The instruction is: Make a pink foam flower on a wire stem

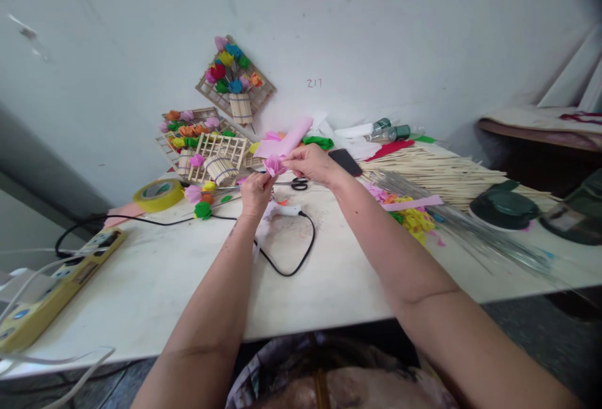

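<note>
A small pink paper flower (274, 165) is held up over the white table (155, 283) between both hands. My left hand (256, 192) is closed beneath it, pinching its base. My right hand (310, 164) is closed on its upper right side, fingers pinched on the petals. Just below the hands lies a white glue gun (282, 210) with a black cord (291, 265) looping toward me. A sheet of pink paper (286, 139) lies behind the flower.
Wooden stick frames with coloured paper flowers (235, 79) lean on the wall. A yellow tape roll (158, 194) and power strip (61, 283) sit left. Scissors (299, 184), a phone (345, 162), bamboo sticks (437, 174), wires (470, 227), paper scraps (414, 217) and a dark lid (504, 206) lie right.
</note>
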Available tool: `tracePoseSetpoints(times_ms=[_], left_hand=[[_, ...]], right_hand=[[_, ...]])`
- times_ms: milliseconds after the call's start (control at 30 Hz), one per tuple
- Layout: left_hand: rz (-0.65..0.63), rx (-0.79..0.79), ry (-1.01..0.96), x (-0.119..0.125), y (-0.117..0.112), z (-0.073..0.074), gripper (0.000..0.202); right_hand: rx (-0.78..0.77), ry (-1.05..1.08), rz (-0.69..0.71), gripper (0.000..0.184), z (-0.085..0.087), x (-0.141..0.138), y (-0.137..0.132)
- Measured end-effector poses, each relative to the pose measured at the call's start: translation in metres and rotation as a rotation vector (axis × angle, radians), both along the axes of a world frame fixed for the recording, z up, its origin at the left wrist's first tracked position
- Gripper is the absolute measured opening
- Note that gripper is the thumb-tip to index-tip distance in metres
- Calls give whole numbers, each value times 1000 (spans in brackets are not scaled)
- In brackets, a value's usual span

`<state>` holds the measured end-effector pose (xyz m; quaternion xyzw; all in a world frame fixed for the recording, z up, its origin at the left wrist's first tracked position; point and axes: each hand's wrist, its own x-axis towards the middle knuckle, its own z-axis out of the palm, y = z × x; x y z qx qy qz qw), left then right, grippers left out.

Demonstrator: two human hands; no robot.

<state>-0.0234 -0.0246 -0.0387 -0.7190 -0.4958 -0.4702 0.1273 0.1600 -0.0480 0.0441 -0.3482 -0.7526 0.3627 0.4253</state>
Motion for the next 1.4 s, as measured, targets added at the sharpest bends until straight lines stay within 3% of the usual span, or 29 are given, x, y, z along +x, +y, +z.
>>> tracePoseSetpoints(times_ms=[267,1400], left_hand=[[19,143,70,-4,8,-7,37],[122,99,118,-2,6,-8,24]], right_hand=[[-4,-54,-26,21,-2,-3,-1],[-36,-50,-126,14,-9,-8,4]])
